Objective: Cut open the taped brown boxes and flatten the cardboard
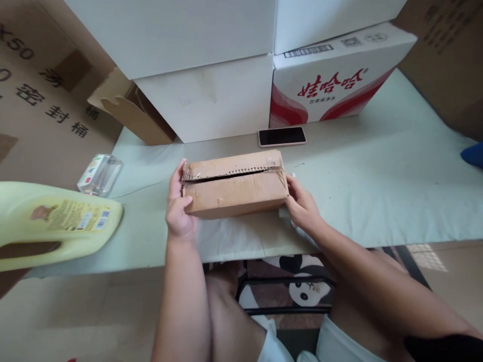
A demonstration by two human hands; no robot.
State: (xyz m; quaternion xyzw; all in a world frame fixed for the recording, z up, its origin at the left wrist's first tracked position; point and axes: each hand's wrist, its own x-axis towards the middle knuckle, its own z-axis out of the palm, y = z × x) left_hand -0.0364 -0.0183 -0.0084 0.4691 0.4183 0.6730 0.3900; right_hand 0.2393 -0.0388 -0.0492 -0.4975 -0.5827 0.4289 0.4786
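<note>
At the far left of the green cloth point(396, 191), you have a big printed carton point(45, 85) standing at the back, with a yellow jug point(60, 216) near the front edge and a small clear pack point(100, 174) just behind the jug. Next comes an open brown box point(139, 115), beside the stacked white boxes point(207, 105).

Your left hand point(181, 211) is curled round the left end of a small cardboard box point(236, 188), its thumb at the lower front corner and its fingers up along the end, spread only as far as the box needs. The box is in front of you, over the near part of the cloth and tilted so that its top seam faces you; you cannot tell from here whether its underside touches the cloth. A dark slit runs along that seam, under a ragged edge. Behind it lies a phone point(282, 136). Your right hand point(304, 206) has the right end, fingers bent against the lower corner, some of them hidden.

Further right are a red-and-white box point(328, 85) and, at the edge of view, a blue thing point(473, 155) too cut off to name.

The step in hand looks like steadying the box at both ends. The next move seems to call for one hand to bear it securely before the other lets go.
</note>
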